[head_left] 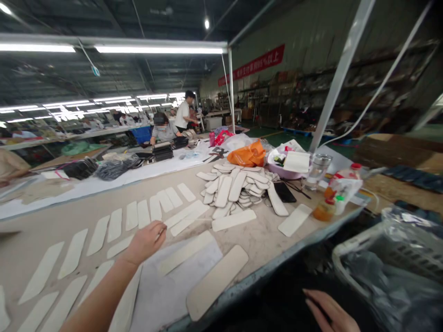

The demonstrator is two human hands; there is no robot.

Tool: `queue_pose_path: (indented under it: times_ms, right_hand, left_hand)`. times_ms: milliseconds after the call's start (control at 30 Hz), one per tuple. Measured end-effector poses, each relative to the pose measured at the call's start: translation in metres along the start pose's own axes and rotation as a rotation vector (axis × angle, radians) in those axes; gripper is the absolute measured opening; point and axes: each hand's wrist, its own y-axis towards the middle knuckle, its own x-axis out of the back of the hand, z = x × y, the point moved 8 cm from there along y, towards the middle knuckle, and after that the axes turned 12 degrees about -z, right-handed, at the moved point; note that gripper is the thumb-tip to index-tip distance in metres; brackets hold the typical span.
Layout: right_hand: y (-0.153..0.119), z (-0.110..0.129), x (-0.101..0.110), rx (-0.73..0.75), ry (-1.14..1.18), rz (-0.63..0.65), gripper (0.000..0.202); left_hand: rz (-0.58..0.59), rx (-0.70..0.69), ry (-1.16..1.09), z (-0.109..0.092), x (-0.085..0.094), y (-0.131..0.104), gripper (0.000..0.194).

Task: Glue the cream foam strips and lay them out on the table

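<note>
My left hand [147, 242] reaches over the table with its fingers curled in. Its fingertips are at the near end of an off-white rounded strip [185, 214]; whatever sits between thumb and fingers is too small to make out. Below the hand, a white sheet [155, 295] lies under a pale strip [187, 252], and a larger beige rounded piece [218, 282] overlaps the sheet's right side. My right hand [330, 311] is low, off the table's front edge, fingers stretched out and nothing visible in them. Several more strips [98, 235] lie in rows to the left.
A heap of dark-edged strips [238, 186] is beyond my left hand. Behind it are an orange bag [247, 154], a purple basin [287, 173], a glass jar [316, 173] and a black phone [284, 192]. A plastic basket [360, 242] stands right. Co-workers [183, 115] are farther back.
</note>
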Motion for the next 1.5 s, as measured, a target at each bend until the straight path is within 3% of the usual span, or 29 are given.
queue_pose_path:
  times_ms: [133,233,333,400,600,833,933,1067,1267,1367,1500]
  right_hand:
    - [0.028,0.02,-0.023,-0.171,0.156,0.084,0.021]
    - [0.053,0.042,-0.052,-0.278,0.309,0.123,0.023]
    - [0.065,0.056,-0.087,-0.403,0.479,0.18,0.032]
    - [0.065,0.059,-0.11,-0.49,0.576,0.211,0.038]
    - [0.045,0.052,-0.156,-0.733,0.729,0.251,0.049]
    - [0.035,0.058,-0.165,-0.817,0.713,0.376,0.047]
    - [0.034,0.058,-0.163,-0.816,0.67,0.41,0.038]
    - [0.028,0.051,-0.158,-0.808,0.542,0.435,0.033]
    - [0.03,0.048,-0.161,-0.694,0.313,0.589,0.03]
    - [0.043,0.047,-0.169,-0.628,0.188,0.621,0.028]
    - [0.059,0.041,-0.183,-0.558,0.052,0.636,0.025]
  left_hand:
    - [-0.143,0.036,-0.043,-0.022,0.045,0.018,0.015]
    - [-0.218,0.032,-0.103,-0.048,0.073,0.016,0.013]
    - [-0.243,0.047,-0.141,-0.075,0.088,0.001,0.014]
    - [-0.225,0.083,-0.169,-0.09,0.088,-0.014,0.015]
    - [-0.07,0.215,-0.454,-0.129,0.069,-0.06,0.012]
    - [0.109,0.423,-0.769,-0.151,0.05,-0.1,0.015]
    - [0.2,0.552,-0.837,-0.151,0.042,-0.114,0.019]
    - [0.361,0.844,-0.963,-0.151,0.021,-0.137,0.027]
    - [0.298,1.27,-0.937,-0.138,-0.021,-0.173,0.041]
    - [0.363,1.321,-0.819,-0.125,-0.046,-0.183,0.048]
    - [0.438,1.252,-0.663,-0.107,-0.071,-0.184,0.05]
